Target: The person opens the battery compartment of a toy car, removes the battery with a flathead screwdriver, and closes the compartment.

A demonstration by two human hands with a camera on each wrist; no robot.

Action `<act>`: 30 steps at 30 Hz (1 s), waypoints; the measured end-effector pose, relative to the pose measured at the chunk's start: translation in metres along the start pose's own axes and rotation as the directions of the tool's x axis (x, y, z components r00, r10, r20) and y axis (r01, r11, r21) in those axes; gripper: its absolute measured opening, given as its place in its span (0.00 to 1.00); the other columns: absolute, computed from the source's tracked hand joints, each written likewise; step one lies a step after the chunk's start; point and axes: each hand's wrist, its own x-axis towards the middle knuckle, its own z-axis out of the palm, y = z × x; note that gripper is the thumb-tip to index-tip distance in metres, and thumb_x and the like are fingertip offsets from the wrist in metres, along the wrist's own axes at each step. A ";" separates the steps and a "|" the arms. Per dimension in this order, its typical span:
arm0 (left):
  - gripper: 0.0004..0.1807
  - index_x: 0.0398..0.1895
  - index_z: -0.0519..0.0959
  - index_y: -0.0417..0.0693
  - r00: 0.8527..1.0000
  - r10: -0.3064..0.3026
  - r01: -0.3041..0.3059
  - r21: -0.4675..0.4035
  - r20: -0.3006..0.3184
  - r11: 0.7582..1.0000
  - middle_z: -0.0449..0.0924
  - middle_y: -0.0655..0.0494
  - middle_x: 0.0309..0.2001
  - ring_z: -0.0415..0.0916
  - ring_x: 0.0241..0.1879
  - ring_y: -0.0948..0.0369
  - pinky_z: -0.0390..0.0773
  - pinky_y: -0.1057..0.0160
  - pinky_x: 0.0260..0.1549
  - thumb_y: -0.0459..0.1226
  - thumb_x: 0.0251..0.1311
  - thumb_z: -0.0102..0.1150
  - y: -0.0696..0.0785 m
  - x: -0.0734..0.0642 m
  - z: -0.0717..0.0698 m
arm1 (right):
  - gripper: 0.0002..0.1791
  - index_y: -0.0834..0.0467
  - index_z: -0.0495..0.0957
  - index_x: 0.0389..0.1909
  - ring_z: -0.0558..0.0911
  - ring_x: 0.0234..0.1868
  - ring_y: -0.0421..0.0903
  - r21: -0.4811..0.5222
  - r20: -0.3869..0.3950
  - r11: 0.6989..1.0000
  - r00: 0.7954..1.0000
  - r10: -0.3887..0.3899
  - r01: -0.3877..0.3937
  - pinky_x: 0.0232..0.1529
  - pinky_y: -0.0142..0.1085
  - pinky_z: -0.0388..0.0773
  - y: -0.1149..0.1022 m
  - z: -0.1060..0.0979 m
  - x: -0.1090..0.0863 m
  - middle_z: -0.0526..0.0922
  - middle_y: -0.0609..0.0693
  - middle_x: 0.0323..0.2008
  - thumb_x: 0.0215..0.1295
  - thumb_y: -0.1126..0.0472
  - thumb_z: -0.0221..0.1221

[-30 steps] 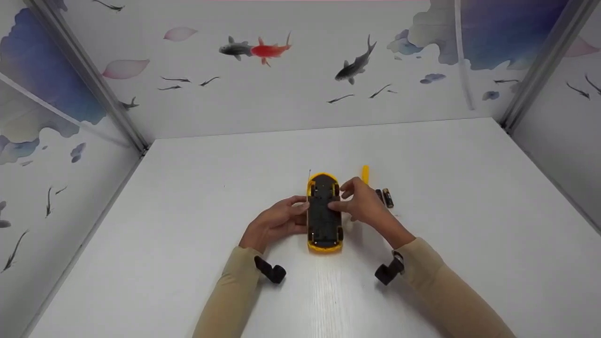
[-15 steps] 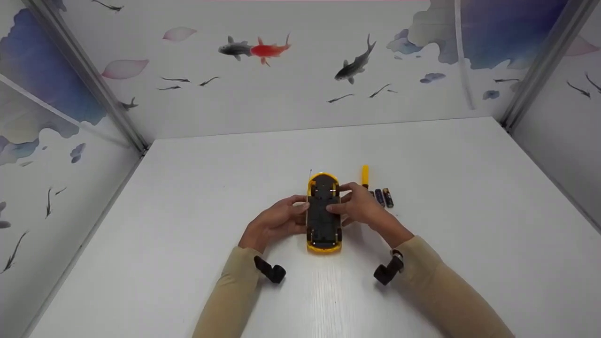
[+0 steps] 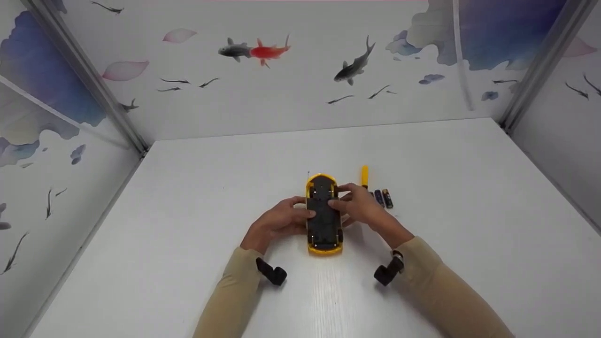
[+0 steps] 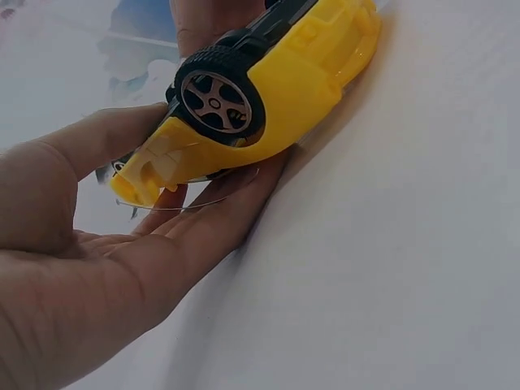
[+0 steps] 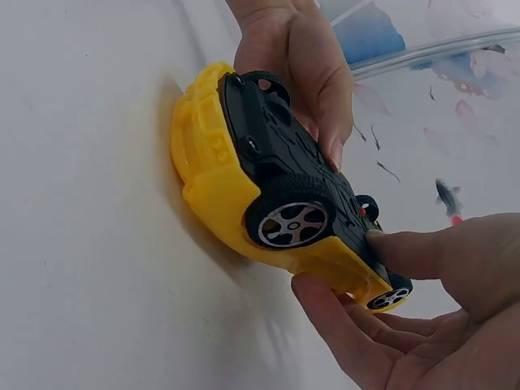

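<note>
A yellow toy car (image 3: pixel 324 223) is held upside down over the white table, its black underside facing up and a thin wire antenna at its far left corner. My left hand (image 3: pixel 281 217) grips the left side, thumb on the underside and fingers beneath the yellow body, as the left wrist view shows. On the other side my right hand (image 3: pixel 360 204) holds the car, thumb pressed on the black base. In the right wrist view its fingers (image 5: pixel 325 313) lie along the yellow flank. Wheels (image 5: pixel 291 223) with silvery spokes stick up beside the base.
Right of the right hand lie dark batteries (image 3: pixel 387 198) side by side on the white table (image 3: pixel 211 188). Beyond them is a slim yellow handle (image 3: pixel 365 174), its near end hidden by the hand. Printed panels (image 3: pixel 291 103) enclose the table's back and sides.
My left thumb has slid further onto the underside. My right fingers have come in against the car's side, uncovering more of the batteries. The car has barely shifted.
</note>
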 end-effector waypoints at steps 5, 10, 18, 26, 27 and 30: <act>0.34 0.72 0.62 0.44 0.999 -0.001 0.002 0.035 -0.034 0.999 0.76 0.38 0.64 0.79 0.61 0.48 0.79 0.49 0.61 0.34 0.64 0.62 0.001 -0.001 0.001 | 0.33 0.59 0.62 0.73 0.85 0.51 0.55 0.012 -0.013 1.000 1.000 -0.012 0.012 0.41 0.41 0.88 0.001 0.001 0.001 0.78 0.65 0.60 0.72 0.56 0.60; 0.35 0.73 0.62 0.44 0.999 0.005 -0.002 0.054 -0.048 0.999 0.77 0.38 0.63 0.80 0.60 0.48 0.79 0.50 0.60 0.34 0.63 0.62 0.002 -0.002 0.002 | 0.34 0.59 0.61 0.74 0.84 0.53 0.58 0.025 0.006 1.000 1.000 -0.008 0.008 0.42 0.42 0.88 0.001 0.000 0.001 0.76 0.66 0.62 0.71 0.59 0.61; 0.37 0.74 0.61 0.43 0.997 0.004 0.002 0.076 -0.075 0.997 0.78 0.38 0.62 0.81 0.59 0.48 0.80 0.50 0.59 0.35 0.63 0.63 0.002 -0.002 0.001 | 0.42 0.57 0.56 0.76 0.84 0.56 0.59 -0.018 0.067 1.000 0.998 -0.001 0.002 0.44 0.42 0.87 -0.001 -0.003 -0.001 0.72 0.65 0.66 0.65 0.63 0.66; 0.36 0.73 0.63 0.41 0.995 -0.001 0.008 0.077 -0.095 0.997 0.79 0.38 0.61 0.81 0.58 0.49 0.80 0.51 0.59 0.34 0.62 0.64 0.003 0.000 0.000 | 0.43 0.57 0.56 0.76 0.86 0.51 0.56 -0.008 0.059 1.000 0.998 -0.005 0.005 0.44 0.42 0.87 -0.001 -0.003 -0.001 0.73 0.65 0.65 0.64 0.64 0.67; 0.36 0.73 0.64 0.42 0.995 0.000 0.008 0.084 -0.095 0.996 0.79 0.39 0.62 0.81 0.58 0.49 0.80 0.51 0.59 0.34 0.62 0.64 0.003 0.000 -0.001 | 0.43 0.57 0.56 0.77 0.86 0.52 0.57 -0.007 0.057 1.000 0.998 -0.004 0.005 0.44 0.42 0.87 -0.002 -0.002 -0.001 0.73 0.65 0.65 0.64 0.64 0.67; 0.36 0.73 0.64 0.44 0.996 -0.002 0.011 0.100 -0.094 0.995 0.78 0.40 0.62 0.81 0.58 0.50 0.80 0.52 0.60 0.36 0.61 0.65 0.003 -0.002 -0.004 | 0.43 0.57 0.55 0.77 0.84 0.55 0.58 0.011 0.063 1.000 0.998 -0.006 0.005 0.45 0.42 0.87 -0.003 0.000 -0.001 0.72 0.66 0.66 0.65 0.65 0.65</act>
